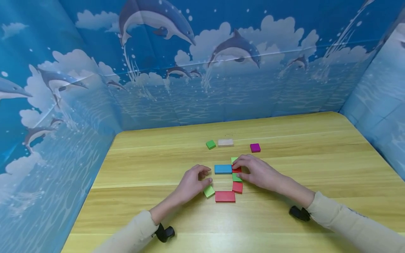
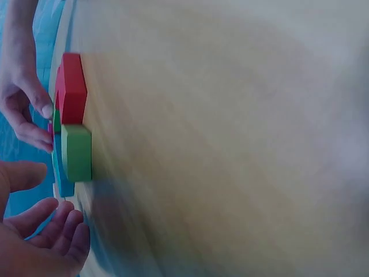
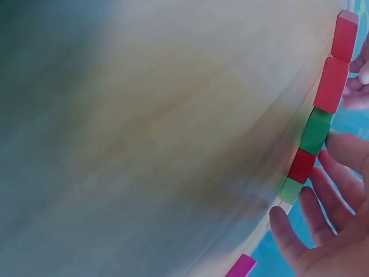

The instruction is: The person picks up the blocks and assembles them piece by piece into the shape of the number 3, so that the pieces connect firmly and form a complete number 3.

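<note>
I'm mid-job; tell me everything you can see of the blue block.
The blue block is a plain, straight-edged rectangular piece with a smooth painted look, possibly wood. It lies flat on the table, its long side running left to right in the head view. Its right end appears to meet a red block; its left end is free, with the left hand close by but apart.

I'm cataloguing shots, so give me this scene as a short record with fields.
Left hand: holds nothing, near angled lime block
Right hand: touches blocks in column
Column, near to far: small red block, middle green block, half-hidden red block, end lime block
Front: long red block
Left of column: blue block
Farther back: loose green block, white block, purple block
Surface: wooden table
Backdrop: dolphin cloth
</note>
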`<move>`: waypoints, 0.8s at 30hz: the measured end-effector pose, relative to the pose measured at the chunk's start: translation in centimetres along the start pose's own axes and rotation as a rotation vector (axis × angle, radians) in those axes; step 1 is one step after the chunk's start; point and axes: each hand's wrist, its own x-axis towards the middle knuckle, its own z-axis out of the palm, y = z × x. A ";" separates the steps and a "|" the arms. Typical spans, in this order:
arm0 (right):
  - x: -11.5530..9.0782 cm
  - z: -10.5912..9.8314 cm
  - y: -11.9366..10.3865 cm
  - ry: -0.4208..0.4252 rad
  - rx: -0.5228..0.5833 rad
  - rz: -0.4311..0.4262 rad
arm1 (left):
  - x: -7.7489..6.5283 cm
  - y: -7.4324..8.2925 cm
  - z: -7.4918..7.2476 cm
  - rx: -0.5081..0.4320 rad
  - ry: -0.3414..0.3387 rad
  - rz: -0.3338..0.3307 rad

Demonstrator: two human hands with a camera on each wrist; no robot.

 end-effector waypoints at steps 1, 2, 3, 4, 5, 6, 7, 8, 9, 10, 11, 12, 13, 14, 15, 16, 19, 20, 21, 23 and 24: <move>0.0 0.0 0.0 0.000 -0.003 0.000 | 0.3 -0.1 0.0 -0.006 0.000 -0.006; 0.1 0.0 0.0 -0.002 -0.006 0.002 | 0.6 -0.2 -0.1 -0.013 -0.001 -0.013; 0.1 0.0 0.0 -0.004 -0.007 0.005 | 0.9 -0.3 -0.1 -0.017 0.000 -0.016; 0.2 0.0 0.0 -0.005 -0.008 0.006 | 1.2 -0.4 -0.1 -0.022 0.003 -0.022; 0.2 0.0 0.0 -0.009 -0.010 0.007 | 1.4 -0.6 -0.1 -0.025 0.006 -0.021; 0.3 0.0 0.0 -0.013 -0.012 0.008 | 1.7 -0.7 -0.1 -0.027 0.009 -0.028; 0.3 0.0 0.1 -0.015 -0.013 0.005 | 1.9 -0.8 -0.1 -0.027 0.012 -0.027; 0.3 -0.1 0.1 -0.017 -0.014 0.003 | 2.1 -0.9 -0.1 -0.022 0.013 -0.025; 0.3 -0.1 0.1 -0.018 -0.013 -0.002 | 2.4 -1.0 -0.1 -0.018 0.015 -0.022; 0.3 -0.1 0.1 -0.018 -0.013 -0.004 | 2.6 -1.0 0.0 -0.016 0.014 -0.017; 0.3 -0.2 0.1 -0.019 -0.011 -0.006 | 2.8 -1.1 0.0 -0.014 0.012 -0.008; 0.3 -0.2 0.1 -0.018 -0.008 -0.008 | 3.0 -1.1 0.0 -0.016 0.009 -0.003; 0.3 -0.3 0.1 -0.017 -0.006 -0.011 | 3.2 -1.2 0.1 -0.019 0.006 0.004; 0.3 -0.3 0.1 -0.017 -0.004 -0.012 | 3.4 -1.2 0.1 -0.020 0.003 0.008; 0.4 -0.3 0.2 -0.016 -0.004 -0.015 | 3.5 -1.3 0.2 -0.025 0.001 0.015; 0.4 -0.3 0.2 -0.016 -0.003 -0.016 | 3.7 -1.3 0.2 -0.029 -0.001 0.024; 0.4 -0.2 0.3 -0.016 -0.001 -0.018 | 4.2 -1.4 0.4 -0.031 -0.013 0.042; 0.4 -0.2 0.3 -0.016 0.000 -0.017 | 4.3 -1.4 0.5 -0.028 -0.015 0.054; 0.4 -0.2 0.3 -0.016 0.001 -0.016 | 4.4 -1.4 0.5 -0.027 -0.018 0.064; 0.4 -0.1 0.3 -0.017 0.005 -0.014 | 4.5 -1.4 0.7 -0.026 -0.020 0.082; 0.4 -0.1 0.3 -0.017 0.007 -0.014 | 4.5 -1.3 0.8 -0.025 -0.019 0.088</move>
